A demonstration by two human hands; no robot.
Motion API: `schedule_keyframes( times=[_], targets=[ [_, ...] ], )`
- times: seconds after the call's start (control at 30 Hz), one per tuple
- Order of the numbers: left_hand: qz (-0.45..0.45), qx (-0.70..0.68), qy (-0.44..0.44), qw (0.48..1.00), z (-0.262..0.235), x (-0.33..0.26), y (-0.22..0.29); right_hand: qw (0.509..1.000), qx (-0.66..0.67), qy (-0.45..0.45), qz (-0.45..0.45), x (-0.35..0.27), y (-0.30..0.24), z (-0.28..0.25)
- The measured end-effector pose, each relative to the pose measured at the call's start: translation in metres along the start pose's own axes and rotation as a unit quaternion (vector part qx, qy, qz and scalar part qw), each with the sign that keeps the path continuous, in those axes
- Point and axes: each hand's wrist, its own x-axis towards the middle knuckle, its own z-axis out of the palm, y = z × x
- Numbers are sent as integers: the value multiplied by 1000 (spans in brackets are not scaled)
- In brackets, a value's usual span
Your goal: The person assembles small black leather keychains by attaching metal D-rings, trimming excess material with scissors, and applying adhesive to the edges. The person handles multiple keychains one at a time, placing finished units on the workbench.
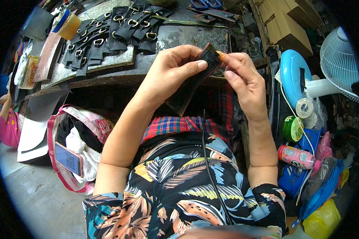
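The left hand (pixel 171 71) grips a flat, dark strip (pixel 196 79) with red edging, its thumb laid along the upper face and its fingers behind. The strip is in the upper middle of the frame, slanting from a lower left corner up to its narrow top end. The right hand (pixel 245 79) is at the top end's right edge, forefinger touching it and the thumb bent just below; whether it pinches the strip I cannot tell. Something orange-brown shows at that forefinger's tip.

Below the strip, a red and blue plaid cloth (pixel 173 124) covers the lap, and a thin black cord (pixel 208 159) runs down over a patterned shirt (pixel 167 175).

Above the hands is the dark bench (pixel 173 40). At its upper left, black straps (pixel 95 49) with metal buckles lie in a cluster, partly on a pale slab (pixel 125 59). Near them is an amber jar (pixel 70 26) with a blue lid. Blue-handled scissors (pixel 206 4) lie at the top edge.

At left of centre, an open bag (pixel 51 135) with a pink rim holds a white cloth (pixel 80 144) and a phone (pixel 69 159).

On the right are a blue and white fan (pixel 293 75), a green round container (pixel 293 128) and a pink bottle (pixel 296 156); cardboard boxes (pixel 285 30) fill the upper right.
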Motion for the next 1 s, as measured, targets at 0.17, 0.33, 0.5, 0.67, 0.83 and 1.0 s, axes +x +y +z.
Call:
schedule_keyframes(
  times=[0.17,0.33,0.5,0.67,0.83,1.0],
  targets=[
    [7,-11,5,1000,1,-1,-1,999,38,-18,24,-6,8,4],
    [12,73,34,997,2,-3,0,984,161,-28,71,-8,13,4],
    [-3,108,47,993,1,-1,-1,991,112,-36,56,-6,14,3],
    [-14,48,36,998,2,-3,0,990,-122,8,-76,0,15,4],
    [-31,-7,4,1000,0,-3,3,960,-263,-5,-93,0,5,6],
    [-21,17,6,1000,1,-2,0,949,-290,13,-122,4,-2,9]
  ],
)
